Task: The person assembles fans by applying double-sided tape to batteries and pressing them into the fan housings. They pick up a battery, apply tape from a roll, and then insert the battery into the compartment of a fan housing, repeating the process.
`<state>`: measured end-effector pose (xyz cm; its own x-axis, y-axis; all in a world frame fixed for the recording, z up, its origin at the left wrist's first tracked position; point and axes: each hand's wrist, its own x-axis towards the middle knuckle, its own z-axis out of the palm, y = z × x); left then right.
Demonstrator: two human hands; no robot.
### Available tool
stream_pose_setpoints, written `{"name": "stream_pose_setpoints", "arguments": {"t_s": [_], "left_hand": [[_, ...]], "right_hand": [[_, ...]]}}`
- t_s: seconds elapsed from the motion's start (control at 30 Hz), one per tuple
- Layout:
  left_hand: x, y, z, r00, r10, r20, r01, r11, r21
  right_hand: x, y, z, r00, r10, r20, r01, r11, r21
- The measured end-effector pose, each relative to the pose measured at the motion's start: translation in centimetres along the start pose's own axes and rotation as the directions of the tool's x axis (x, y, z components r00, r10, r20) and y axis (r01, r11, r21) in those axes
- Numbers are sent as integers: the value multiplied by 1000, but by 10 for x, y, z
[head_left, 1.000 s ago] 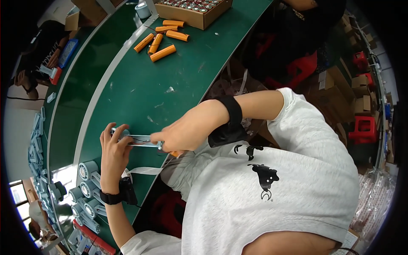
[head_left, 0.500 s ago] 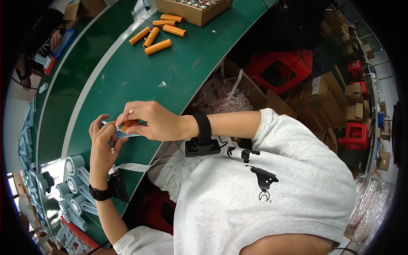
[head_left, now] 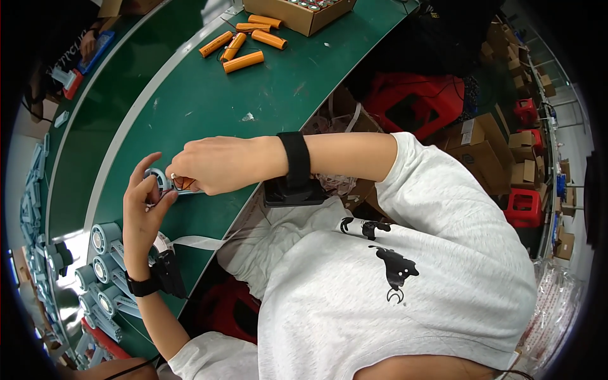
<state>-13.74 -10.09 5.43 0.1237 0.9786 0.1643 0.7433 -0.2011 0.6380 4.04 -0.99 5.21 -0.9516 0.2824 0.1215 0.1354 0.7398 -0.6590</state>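
My left hand (head_left: 143, 214) holds a light blue plastic fan housing, whose round ring head (head_left: 154, 172) shows between thumb and raised index finger. My right hand (head_left: 221, 163) bends over the housing from the right, back of the hand up, fingers closed on an orange cylindrical battery (head_left: 185, 183) with thin wires. Most of the battery is hidden under the fingers, so how deep it sits in the housing cannot be seen. A small white connector (head_left: 173, 177) sticks out by the right fingertips. Each wrist wears a black strap with a black device.
Several orange batteries (head_left: 244, 62) lie at the far side of the green table (head_left: 209, 107), by a cardboard box (head_left: 304, 22) of cells. More light blue fan housings (head_left: 106, 239) stand near my left wrist. A red stool (head_left: 411, 104) and cartons stand right. Another person's hand (head_left: 87, 45) shows far left.
My right hand has turned more palm down over the battery, covering more of it. The housing's ring head has come into sight, and my left index finger has lifted. The view has shifted slightly.
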Motion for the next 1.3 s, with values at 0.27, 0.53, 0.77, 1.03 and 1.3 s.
{"name": "stream_pose_setpoints", "arguments": {"t_s": [0.27,0.53,0.77,1.03,1.3], "left_hand": [[-3,-7,-3,979,-193,58,202,951,-234],[29,15,-33,948,-109,299,86,992,88],[106,-47,-125,910,-413,36,391,885,253],[119,-266,-133,917,-364,-163,397,801,447],[-59,3,-72,829,-471,300,296,826,480]], "right_hand": [[0,31,42,970,-59,-236,133,940,313],[4,25,20,971,206,-118,-138,894,426],[-32,112,-64,660,35,-751,-528,733,-430],[-31,122,-76,916,187,-355,-339,835,-434],[-84,59,-44,965,246,-88,10,303,953]]}}
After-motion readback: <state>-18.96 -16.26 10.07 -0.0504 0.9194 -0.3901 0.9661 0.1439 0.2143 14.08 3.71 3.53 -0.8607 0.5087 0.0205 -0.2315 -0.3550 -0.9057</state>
